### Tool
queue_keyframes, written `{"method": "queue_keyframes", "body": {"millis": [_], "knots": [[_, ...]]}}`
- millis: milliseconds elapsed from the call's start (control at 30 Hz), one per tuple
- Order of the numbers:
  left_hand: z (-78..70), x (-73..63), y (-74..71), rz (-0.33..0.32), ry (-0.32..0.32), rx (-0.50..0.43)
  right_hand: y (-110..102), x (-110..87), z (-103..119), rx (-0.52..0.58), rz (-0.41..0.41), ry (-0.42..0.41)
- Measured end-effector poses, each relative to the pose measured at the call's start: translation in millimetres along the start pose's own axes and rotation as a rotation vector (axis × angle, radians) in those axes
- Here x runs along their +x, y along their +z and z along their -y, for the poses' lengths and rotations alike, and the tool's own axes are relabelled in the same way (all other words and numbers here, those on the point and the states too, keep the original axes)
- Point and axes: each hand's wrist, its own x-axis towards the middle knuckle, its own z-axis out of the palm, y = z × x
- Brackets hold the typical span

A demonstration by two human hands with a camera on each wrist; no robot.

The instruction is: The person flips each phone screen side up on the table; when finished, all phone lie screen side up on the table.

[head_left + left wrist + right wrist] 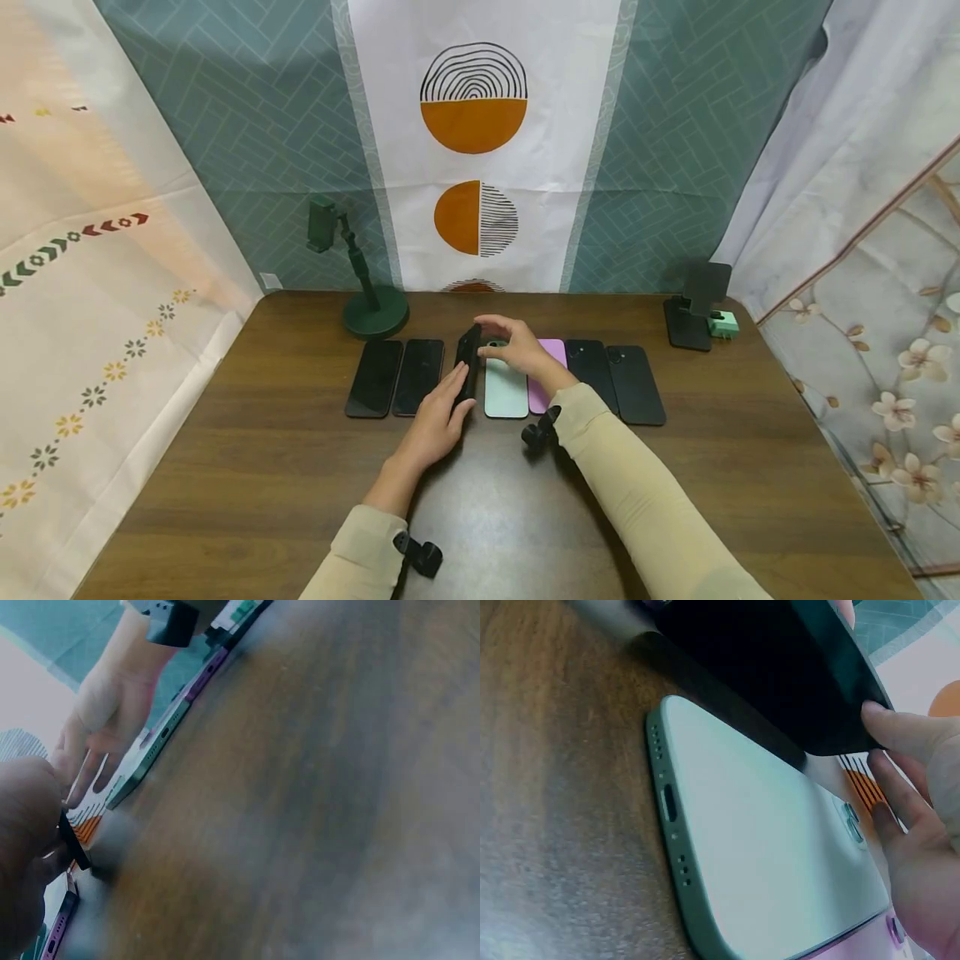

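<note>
Held black phone (468, 357) tilts sideways, long axis front-to-back.

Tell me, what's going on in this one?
Someone's left hand and right hand hold a black phone tilted up, the right at its far end. On the table, two dark phones lie to its left; a pale green phone, a purple phone and two dark-backed phones lie to its right.

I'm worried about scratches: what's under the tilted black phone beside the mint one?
Under the black phone, shadowed wooden tabletop shows along one edge; the phone covers the rest, so anything there is hidden.
</note>
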Motion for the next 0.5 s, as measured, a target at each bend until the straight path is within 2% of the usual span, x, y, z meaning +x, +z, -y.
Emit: {"method": "queue_keyframes", "body": {"millis": [267,500], "knots": [[5.0,2.2,-1.5,-0.04,0.043,-0.063,0.9,6.3,0.5,-0.097,0.12,0.003],[8.7,-2.0,-1.8,-0.044,0.035,-0.098,2.9,6.5,1.9,-0.162,0.118,-0.004]]}}
